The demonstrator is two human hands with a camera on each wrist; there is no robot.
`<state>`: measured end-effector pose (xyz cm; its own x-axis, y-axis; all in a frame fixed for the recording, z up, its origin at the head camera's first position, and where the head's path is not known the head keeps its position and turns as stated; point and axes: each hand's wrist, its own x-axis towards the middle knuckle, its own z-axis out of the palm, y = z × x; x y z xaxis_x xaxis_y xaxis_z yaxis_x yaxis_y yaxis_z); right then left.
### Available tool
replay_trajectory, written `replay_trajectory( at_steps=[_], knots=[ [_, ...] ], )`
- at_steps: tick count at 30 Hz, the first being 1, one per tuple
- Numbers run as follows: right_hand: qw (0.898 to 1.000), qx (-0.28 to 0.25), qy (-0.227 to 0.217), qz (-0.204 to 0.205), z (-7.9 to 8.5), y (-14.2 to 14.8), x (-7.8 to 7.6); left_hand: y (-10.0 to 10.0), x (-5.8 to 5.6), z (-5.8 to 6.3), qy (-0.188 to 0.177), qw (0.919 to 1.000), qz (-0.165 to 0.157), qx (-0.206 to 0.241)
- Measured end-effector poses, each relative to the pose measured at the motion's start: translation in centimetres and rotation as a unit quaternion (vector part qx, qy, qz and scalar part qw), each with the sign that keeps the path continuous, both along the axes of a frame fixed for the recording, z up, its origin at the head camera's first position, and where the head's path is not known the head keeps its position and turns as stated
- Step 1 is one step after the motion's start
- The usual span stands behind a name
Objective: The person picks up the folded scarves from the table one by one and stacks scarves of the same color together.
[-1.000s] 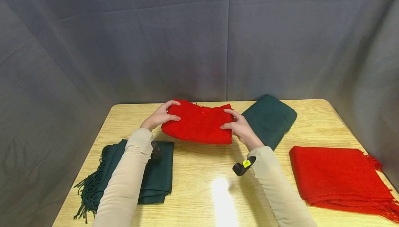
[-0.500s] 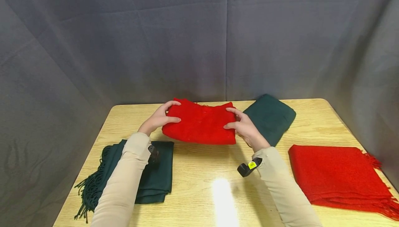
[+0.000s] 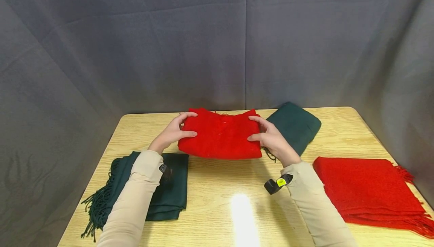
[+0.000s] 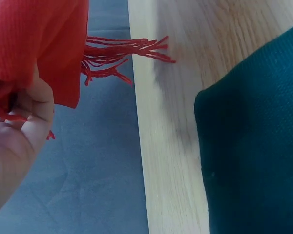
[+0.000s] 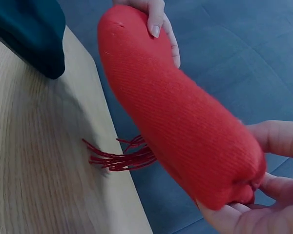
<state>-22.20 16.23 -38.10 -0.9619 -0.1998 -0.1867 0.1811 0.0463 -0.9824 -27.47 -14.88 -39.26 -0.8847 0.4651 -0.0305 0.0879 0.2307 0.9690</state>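
Between both hands a folded red scarf [image 3: 220, 136] is held above the back of the table, sagging a little in the middle. My left hand [image 3: 176, 128] grips its left end, thumb on the near face. The right hand [image 3: 271, 137] grips the right end in the same way. In the right wrist view the scarf [image 5: 171, 102] looks like a thick, rounded bundle, with red fringe [image 5: 124, 158] hanging under it. The left wrist view shows the left fingers [image 4: 39, 102] curled into the red cloth [image 4: 34, 39]. The fingertips behind the scarf are hidden in the head view.
A folded dark green scarf [image 3: 173, 186] with fringe lies at the left of the wooden table [image 3: 217, 202], partly under the left sleeve. Another dark green scarf [image 3: 295, 126] lies at the back right. A folded red scarf [image 3: 369, 190] lies at the right edge. Grey curtain [image 3: 190, 43] stands behind.
The right hand has moved a little to the right, stretching the red scarf wider and drawing its right end outward. Some dark fringe now shows below the right hand. The left hand has barely moved.
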Motion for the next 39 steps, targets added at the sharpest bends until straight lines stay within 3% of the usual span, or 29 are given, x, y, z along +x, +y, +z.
replay_trajectory(
  at_steps=[15, 20, 39],
  knots=[
    [0.999, 0.025, 0.033, 0.032, 0.8, 1.1, 1.2, 0.2, 2.3, 0.3, 0.007, 0.9984, -0.019, 0.053],
    [0.998, 0.027, 0.040, 0.039, 0.9, 1.5, 1.6, 0.2, 2.9, 0.4, 0.019, 0.9983, -0.020, 0.051],
    [0.992, 0.056, 0.097, 0.053, 1.2, 3.5, 4.0, 0.8, 5.3, 0.5, 0.032, 0.9933, -0.079, 0.078]
  ],
)
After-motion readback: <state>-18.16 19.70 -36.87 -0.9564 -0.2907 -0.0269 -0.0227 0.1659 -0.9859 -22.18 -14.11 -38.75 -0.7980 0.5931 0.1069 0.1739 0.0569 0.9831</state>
